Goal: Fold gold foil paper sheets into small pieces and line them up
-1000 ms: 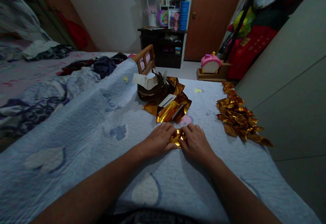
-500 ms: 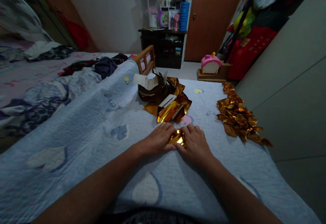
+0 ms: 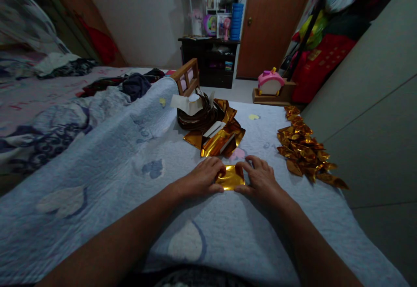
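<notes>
A small rectangle of shiny gold foil paper (image 3: 230,178) lies on the blue quilt in front of me. My left hand (image 3: 206,177) is at its left end, with curled fingers over the upper edge and the thumb at the lower edge. At the right end, my right hand (image 3: 259,177) holds the paper between thumb and forefinger, while its other fingers are a little raised. Just beyond my hands is a loose heap of gold foil sheets (image 3: 221,141), beside a dark-edged stack of paper (image 3: 198,115) with white flaps sticking up.
To the right, folded gold foil pieces (image 3: 302,148) form a long pile near the quilt's edge. The quilt (image 3: 124,217) spreads under everything. Farther off stand a wooden bed rail (image 3: 187,76), a dark cabinet (image 3: 208,61) and a pink toy (image 3: 271,82).
My right hand has shifted right and its fingers have spread from the foil's middle to its right end. More of the gold paper now shows flat between my hands; the left hand stays put.
</notes>
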{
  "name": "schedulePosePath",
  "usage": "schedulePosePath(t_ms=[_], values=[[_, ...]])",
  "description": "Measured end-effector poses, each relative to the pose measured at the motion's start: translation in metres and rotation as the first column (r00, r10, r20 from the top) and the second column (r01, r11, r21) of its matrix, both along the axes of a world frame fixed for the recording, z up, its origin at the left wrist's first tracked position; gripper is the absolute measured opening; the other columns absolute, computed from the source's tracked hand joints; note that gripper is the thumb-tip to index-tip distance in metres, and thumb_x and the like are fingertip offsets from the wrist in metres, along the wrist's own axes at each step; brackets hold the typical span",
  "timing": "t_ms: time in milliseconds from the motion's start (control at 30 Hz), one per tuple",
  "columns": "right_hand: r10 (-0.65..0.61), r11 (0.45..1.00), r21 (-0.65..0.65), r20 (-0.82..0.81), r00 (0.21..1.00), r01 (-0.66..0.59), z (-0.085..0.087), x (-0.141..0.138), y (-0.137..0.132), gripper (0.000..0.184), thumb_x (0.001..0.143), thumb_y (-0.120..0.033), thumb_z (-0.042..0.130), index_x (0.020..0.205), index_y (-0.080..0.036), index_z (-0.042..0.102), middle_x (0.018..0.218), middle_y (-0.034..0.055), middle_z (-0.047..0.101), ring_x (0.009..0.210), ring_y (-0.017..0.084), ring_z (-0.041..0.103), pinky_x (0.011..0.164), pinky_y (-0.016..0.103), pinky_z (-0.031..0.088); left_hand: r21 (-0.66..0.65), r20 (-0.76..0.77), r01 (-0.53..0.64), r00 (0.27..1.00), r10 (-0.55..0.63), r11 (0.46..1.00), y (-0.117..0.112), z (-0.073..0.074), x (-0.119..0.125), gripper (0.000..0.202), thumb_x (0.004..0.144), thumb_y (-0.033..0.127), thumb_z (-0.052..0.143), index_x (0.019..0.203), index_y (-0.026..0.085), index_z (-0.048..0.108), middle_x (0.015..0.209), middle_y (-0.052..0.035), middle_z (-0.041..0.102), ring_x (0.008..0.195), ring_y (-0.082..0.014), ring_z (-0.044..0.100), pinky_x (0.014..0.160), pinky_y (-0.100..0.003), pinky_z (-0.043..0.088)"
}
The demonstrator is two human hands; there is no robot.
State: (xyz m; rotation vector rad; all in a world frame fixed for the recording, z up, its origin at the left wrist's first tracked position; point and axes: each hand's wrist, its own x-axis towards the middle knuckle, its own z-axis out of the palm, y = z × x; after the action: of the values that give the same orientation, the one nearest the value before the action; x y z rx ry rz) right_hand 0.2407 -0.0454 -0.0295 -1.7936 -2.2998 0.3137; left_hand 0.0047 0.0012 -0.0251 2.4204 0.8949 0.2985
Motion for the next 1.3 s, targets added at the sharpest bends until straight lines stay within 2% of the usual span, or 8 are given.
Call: schedulePosePath(t_ms=[233, 400, 500, 600, 700, 800, 1033, 1300], values=[[0.017, 0.992, -0.123, -0.021, 1.0, -0.02, 0.0, 0.014, 0.004, 0.082, 0.074, -0.035, 0.08, 0.149, -0.033, 0.045, 0.153, 0.0144, 0.041, 0.137, 0.04, 0.04, 0.105, 0.056, 0.038, 0.0, -0.007, 0.011, 1.0, -0.011, 1.0, -0.001, 0.004, -0.001, 0.034, 0.083, 0.032, 0.076, 0.106, 0.021, 0.054, 0.112, -0.0067, 0.056, 0.107, -0.0259, 0.05, 0.094, -0.039, 0.044], [0.086, 0.987, -0.121, -0.123, 0.989, -0.101, 0.008, 0.023, 0.002, 0.086, 0.075, -0.021, 0.067, 0.154, -0.025, 0.033, 0.153, 0.0159, 0.037, 0.138, 0.034, 0.038, 0.109, 0.053, 0.036, 0.01, 0.006, 0.019, 1.0, -0.019, 1.0, -0.002, 0.005, -0.003, 0.036, 0.083, 0.031, 0.074, 0.11, 0.021, 0.053, 0.115, -0.0076, 0.055, 0.109, -0.0262, 0.05, 0.096, -0.041, 0.043], [0.141, 0.988, -0.039, -0.189, 0.972, -0.151, 0.015, 0.018, -0.001, 0.073, 0.076, -0.025, 0.067, 0.144, -0.022, 0.041, 0.147, 0.0167, 0.04, 0.135, 0.034, 0.039, 0.108, 0.053, 0.038, 0.013, 0.014, 0.03, 0.999, -0.03, 0.999, -0.003, 0.005, -0.003, 0.046, 0.08, 0.038, 0.077, 0.114, 0.021, 0.053, 0.119, -0.0089, 0.054, 0.112, -0.028, 0.049, 0.099, -0.043, 0.043], [0.174, 0.985, 0.032, -0.195, 0.965, -0.171, 0.019, 0.006, -0.004, 0.046, 0.072, -0.025, 0.071, 0.116, -0.022, 0.056, 0.133, 0.0135, 0.049, 0.124, 0.033, 0.045, 0.102, 0.05, 0.041, 0.028, 0.009, 0.022, 1.0, -0.022, 0.999, -0.005, 0.006, -0.003, 0.049, 0.076, 0.042, 0.08, 0.111, 0.021, 0.054, 0.118, -0.0089, 0.053, 0.111, -0.0285, 0.049, 0.097, -0.043, 0.044], [0.2, 0.98, 0.023, -0.163, 0.966, -0.199, 0.021, -0.005, -0.007, 0.027, 0.072, -0.022, 0.072, 0.096, -0.02, 0.06, 0.117, 0.0101, 0.056, 0.109, 0.029, 0.05, 0.094, 0.045, 0.042, 0.06, 0.011, 0.018, 1.0, -0.019, 0.998, -0.006, 0.009, -0.001, 0.046, 0.075, 0.039, 0.082, 0.106, 0.019, 0.055, 0.115, -0.0093, 0.054, 0.108, -0.0278, 0.05, 0.095, -0.042, 0.045], [0.245, 0.969, 0.004, -0.147, 0.958, -0.247, 0.021, -0.011, -0.008, 0.013, 0.077, -0.018, 0.07, 0.087, -0.02, 0.062, 0.103, 0.0063, 0.06, 0.097, 0.025, 0.051, 0.086, 0.04, 0.04, 0.092, 0.019, 0.033, 0.999, -0.035, 0.995, -0.008, 0.01, -0.001, 0.038, 0.077, 0.039, 0.08, 0.101, 0.019, 0.058, 0.112, -0.009, 0.056, 0.105, -0.0268, 0.051, 0.093, -0.04, 0.045], [0.309, 0.95, 0.023, -0.205, 0.929, -0.311, 0.012, -0.009, -0.003, 0.001, 0.087, -0.019, 0.065, 0.087, -0.019, 0.063, 0.096, 0.0043, 0.064, 0.09, 0.02, 0.054, 0.081, 0.035, 0.039, 0.202, 0.054, 0.109, 0.991, -0.123, 0.973, -0.008, 0.006, -0.002, 0.019, 0.086, 0.033, 0.071, 0.094, 0.018, 0.064, 0.108, -0.0086, 0.06, 0.099, -0.0239, 0.054, 0.087, -0.037, 0.044], [0.307, 0.951, 0.04, -0.201, 0.93, -0.306, 0.016, -0.012, -0.003, 0.005, 0.083, -0.015, 0.062, 0.085, -0.019, 0.06, 0.091, 0.0041, 0.062, 0.087, 0.019, 0.054, 0.079, 0.033, 0.041, 0.199, 0.019, 0.175, 0.983, -0.182, 0.964, -0.006, 0.006, -0.001, 0.013, 0.092, 0.03, 0.063, 0.096, 0.018, 0.068, 0.098, -0.0074, 0.065, 0.088, -0.0208, 0.059, 0.075, -0.032, 0.044]])
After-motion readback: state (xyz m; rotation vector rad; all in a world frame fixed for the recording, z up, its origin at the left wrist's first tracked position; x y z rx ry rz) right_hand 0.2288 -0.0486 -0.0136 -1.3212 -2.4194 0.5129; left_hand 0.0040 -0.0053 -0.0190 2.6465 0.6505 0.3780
